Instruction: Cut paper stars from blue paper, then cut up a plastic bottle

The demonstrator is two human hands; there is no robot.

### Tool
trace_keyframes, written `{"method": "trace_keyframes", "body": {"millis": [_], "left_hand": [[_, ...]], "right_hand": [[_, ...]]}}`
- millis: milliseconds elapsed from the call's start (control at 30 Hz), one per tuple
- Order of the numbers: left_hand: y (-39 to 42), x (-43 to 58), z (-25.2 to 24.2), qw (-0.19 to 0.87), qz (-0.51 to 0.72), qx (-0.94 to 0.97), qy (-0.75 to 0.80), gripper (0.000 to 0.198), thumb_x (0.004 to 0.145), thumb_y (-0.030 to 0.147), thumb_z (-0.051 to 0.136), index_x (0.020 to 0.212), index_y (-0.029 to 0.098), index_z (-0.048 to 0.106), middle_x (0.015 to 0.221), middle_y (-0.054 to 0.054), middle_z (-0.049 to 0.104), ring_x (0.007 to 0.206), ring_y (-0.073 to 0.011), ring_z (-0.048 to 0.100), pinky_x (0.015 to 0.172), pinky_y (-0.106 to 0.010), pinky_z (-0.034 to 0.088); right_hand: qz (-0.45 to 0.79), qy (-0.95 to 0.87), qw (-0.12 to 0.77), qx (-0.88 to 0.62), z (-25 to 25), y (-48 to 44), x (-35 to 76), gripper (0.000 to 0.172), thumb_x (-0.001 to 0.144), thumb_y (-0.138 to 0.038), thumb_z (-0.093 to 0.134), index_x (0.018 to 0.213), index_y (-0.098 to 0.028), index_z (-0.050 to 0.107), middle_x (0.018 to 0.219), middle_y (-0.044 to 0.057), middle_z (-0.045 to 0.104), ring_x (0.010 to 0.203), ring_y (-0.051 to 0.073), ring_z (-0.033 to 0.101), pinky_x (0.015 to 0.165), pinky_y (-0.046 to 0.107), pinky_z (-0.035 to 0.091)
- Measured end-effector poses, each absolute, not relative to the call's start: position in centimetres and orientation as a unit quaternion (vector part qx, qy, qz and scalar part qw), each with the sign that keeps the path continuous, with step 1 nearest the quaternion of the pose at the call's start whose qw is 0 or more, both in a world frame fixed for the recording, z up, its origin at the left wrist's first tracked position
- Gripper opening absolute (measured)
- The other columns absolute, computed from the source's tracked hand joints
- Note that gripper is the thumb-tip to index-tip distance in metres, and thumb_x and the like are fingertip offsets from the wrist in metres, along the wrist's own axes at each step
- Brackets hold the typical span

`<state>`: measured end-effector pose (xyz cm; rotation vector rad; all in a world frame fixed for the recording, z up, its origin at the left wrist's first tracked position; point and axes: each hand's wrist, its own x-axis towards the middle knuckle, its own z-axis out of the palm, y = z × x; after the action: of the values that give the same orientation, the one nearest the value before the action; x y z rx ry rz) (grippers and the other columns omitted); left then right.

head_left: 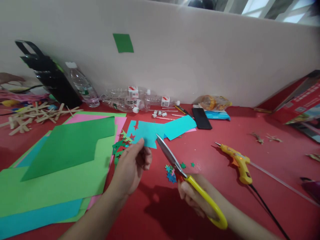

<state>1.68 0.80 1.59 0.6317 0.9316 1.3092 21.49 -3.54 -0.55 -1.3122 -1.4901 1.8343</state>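
My left hand pinches the lower edge of a blue sheet of paper between thumb and fingers. Star-shaped holes show along the sheet's left side, and its lower right edge is cut unevenly. In my right hand is a pair of scissors with yellow and red handles. Their blades look closed, and the tip points up and left, close to the paper's right edge. Small cut paper stars in several colours lie on the red table below the blades. Green paper scraps lie left of the sheet.
Large coloured sheets are piled at left, near wooden sticks. A black flask and plastic bottles stand or lie along the wall. Another blue piece and a phone are behind. A corded yellow glue gun lies right.
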Motion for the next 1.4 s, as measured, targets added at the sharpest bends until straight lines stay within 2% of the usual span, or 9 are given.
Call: {"method": "trace_keyframes", "body": {"millis": [133, 267, 367, 467, 633, 767, 933, 1133, 1400], "left_hand": [[0.3, 2.6, 0.9, 0.646, 0.585, 0.307, 0.381, 0.026, 0.084, 0.039, 0.064, 0.07, 0.017, 0.062, 0.064, 0.0, 0.064, 0.057, -0.011, 0.057, 0.052, -0.022, 0.045], [-0.2, 3.0, 0.8, 0.562, 0.602, 0.377, 0.424, 0.03, 0.086, 0.038, 0.062, 0.064, 0.018, 0.058, 0.055, 0.003, 0.058, 0.05, -0.0102, 0.053, 0.051, -0.023, 0.043], [-0.1, 2.5, 0.9, 0.52, 0.619, 0.39, 0.441, 0.031, 0.088, 0.036, 0.061, 0.063, 0.018, 0.056, 0.057, 0.003, 0.059, 0.052, -0.0099, 0.052, 0.052, -0.023, 0.043], [0.1, 2.1, 1.0, 0.513, 0.624, 0.386, 0.445, 0.028, 0.088, 0.033, 0.06, 0.065, 0.018, 0.055, 0.06, 0.003, 0.061, 0.054, -0.0096, 0.052, 0.051, -0.022, 0.042], [0.2, 1.8, 1.6, 0.5, 0.598, 0.41, 0.474, 0.025, 0.087, 0.029, 0.056, 0.065, 0.018, 0.058, 0.054, 0.004, 0.058, 0.049, -0.0085, 0.051, 0.048, -0.021, 0.042], [0.3, 1.5, 1.9, 0.478, 0.586, 0.43, 0.494, 0.025, 0.083, 0.027, 0.056, 0.06, 0.018, 0.055, 0.05, 0.004, 0.057, 0.044, -0.0076, 0.05, 0.044, -0.019, 0.04], [0.2, 1.4, 2.2, 0.461, 0.576, 0.441, 0.511, 0.025, 0.08, 0.028, 0.057, 0.057, 0.018, 0.055, 0.049, 0.003, 0.057, 0.042, -0.0079, 0.049, 0.041, -0.019, 0.039], [0.2, 1.2, 2.2, 0.459, 0.57, 0.449, 0.512, 0.024, 0.079, 0.028, 0.057, 0.057, 0.019, 0.056, 0.049, 0.003, 0.055, 0.043, -0.0086, 0.049, 0.042, -0.02, 0.04], [0.7, 0.7, 2.0, 0.484, 0.553, 0.459, 0.499, 0.025, 0.081, 0.027, 0.057, 0.058, 0.019, 0.057, 0.046, 0.004, 0.053, 0.041, -0.0073, 0.046, 0.041, -0.019, 0.037]], "right_hand": [[0.658, -0.537, 0.22, -0.48, -0.1, -4.1, 21.0, 0.067, 0.066, -0.089, 0.045, 0.065, -0.022, 0.043, 0.04, -0.012, 0.031, 0.029, 0.003, 0.026, 0.028, 0.016, 0.023], [0.625, -0.585, 0.229, -0.463, -0.1, -4.4, 21.0, 0.066, 0.073, -0.087, 0.04, 0.062, -0.023, 0.035, 0.045, -0.01, 0.029, 0.034, 0.004, 0.027, 0.031, 0.02, 0.019], [0.614, -0.619, 0.211, -0.442, -0.4, -4.0, 21.3, 0.064, 0.077, -0.085, 0.039, 0.061, -0.023, 0.032, 0.046, -0.009, 0.027, 0.038, 0.005, 0.026, 0.034, 0.022, 0.016], [0.62, -0.624, 0.197, -0.433, -0.5, -3.6, 21.8, 0.061, 0.079, -0.082, 0.042, 0.063, -0.023, 0.034, 0.049, -0.009, 0.027, 0.04, 0.006, 0.025, 0.036, 0.022, 0.016], [0.616, -0.631, 0.167, -0.442, -0.4, -3.4, 22.7, 0.057, 0.084, -0.076, 0.043, 0.072, -0.02, 0.044, 0.054, -0.009, 0.029, 0.045, 0.007, 0.027, 0.041, 0.022, 0.017], [0.582, -0.662, 0.166, -0.442, -0.1, -3.6, 23.2, 0.059, 0.083, -0.076, 0.044, 0.074, -0.018, 0.048, 0.059, -0.006, 0.035, 0.051, 0.008, 0.03, 0.046, 0.023, 0.02], [0.56, -0.685, 0.151, -0.44, 1.0, -3.6, 23.0, 0.062, 0.083, -0.08, 0.036, 0.072, -0.019, 0.044, 0.062, -0.005, 0.037, 0.054, 0.009, 0.031, 0.048, 0.024, 0.022], [0.586, -0.677, 0.146, -0.421, 1.3, -3.4, 22.9, 0.066, 0.079, -0.085, 0.031, 0.067, -0.021, 0.039, 0.057, -0.006, 0.034, 0.049, 0.009, 0.03, 0.043, 0.023, 0.021], [0.597, -0.648, 0.145, -0.45, 0.5, -3.2, 23.0, 0.067, 0.077, -0.085, 0.038, 0.07, -0.019, 0.047, 0.055, -0.006, 0.037, 0.046, 0.007, 0.031, 0.04, 0.021, 0.023]]}}
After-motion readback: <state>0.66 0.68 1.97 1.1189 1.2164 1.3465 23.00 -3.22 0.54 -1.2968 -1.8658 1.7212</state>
